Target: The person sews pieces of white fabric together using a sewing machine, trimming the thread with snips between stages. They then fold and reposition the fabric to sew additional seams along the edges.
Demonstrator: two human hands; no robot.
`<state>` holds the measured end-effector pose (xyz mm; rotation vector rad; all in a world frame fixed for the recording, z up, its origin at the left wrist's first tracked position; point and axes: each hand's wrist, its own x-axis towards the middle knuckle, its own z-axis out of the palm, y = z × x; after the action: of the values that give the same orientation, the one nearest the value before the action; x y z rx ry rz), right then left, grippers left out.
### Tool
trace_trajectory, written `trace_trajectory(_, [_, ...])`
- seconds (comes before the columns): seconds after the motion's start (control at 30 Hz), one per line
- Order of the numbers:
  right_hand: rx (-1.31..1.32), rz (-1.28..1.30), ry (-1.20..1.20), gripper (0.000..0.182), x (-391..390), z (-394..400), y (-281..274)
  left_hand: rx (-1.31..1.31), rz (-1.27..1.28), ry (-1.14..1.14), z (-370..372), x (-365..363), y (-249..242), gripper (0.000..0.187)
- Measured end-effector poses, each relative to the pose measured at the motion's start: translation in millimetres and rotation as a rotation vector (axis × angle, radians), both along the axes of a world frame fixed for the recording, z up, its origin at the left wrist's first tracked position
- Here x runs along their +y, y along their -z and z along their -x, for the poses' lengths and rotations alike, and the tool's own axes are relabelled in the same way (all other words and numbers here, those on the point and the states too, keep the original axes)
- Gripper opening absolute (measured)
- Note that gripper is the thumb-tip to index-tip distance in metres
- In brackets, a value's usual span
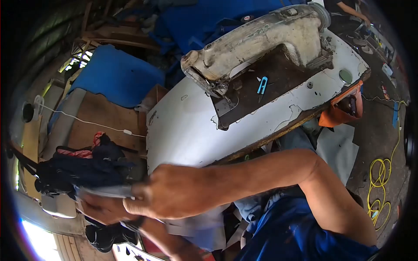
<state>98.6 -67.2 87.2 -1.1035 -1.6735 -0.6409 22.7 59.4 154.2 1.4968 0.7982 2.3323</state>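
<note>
The hands [167, 192] are close together, the right arm [257, 176] bent.

The right hand [164, 192] curls beside the blurred left hand [103, 209], right elbow [310, 164] bent.

Glare low on the left, hands smeared

You have mixed exposure: a burnt-out white patch at lower left, fringed blue-violet, plus small bright gaps at upper left. Your table top [176, 126] takes a pale sheen, strongest toward its lower left; the floor [372, 139] on the right sits dimmer. Your right hand [167, 191], left hand [102, 209] and the long grey object [109, 191] at them streak with motion blur. The sewing machine [257, 41] reads fairly crisp. Fisheye bends the margins; black swallows the corners.
</note>
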Motion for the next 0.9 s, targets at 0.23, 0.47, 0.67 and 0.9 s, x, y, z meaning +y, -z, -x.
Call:
trace_trajectory(0.23, [0.616, 0.304, 0.300, 0.032, -58, -46, 142, 1.361, -1.222, 0.911, -179, 33, 95, 0.023])
trace_trajectory(0.47, [0.475, 0.697, 0.596, 0.028, -93, -47, 192, 1.702, -0.699, 1.250, -202, 38, 237, 0.016])
trace_trajectory(0.67, [0.420, 0.626, 0.447, 0.039, -67, -67, 166, 1.505, -0.621, 1.299, -218, 43, 236, 0.013])
trace_trajectory(0.9, [0.408, 0.344, 0.103, 0.044, 67, -67, 113, 1.344, -0.274, 1.245, -206, 17, 232, 0.011])
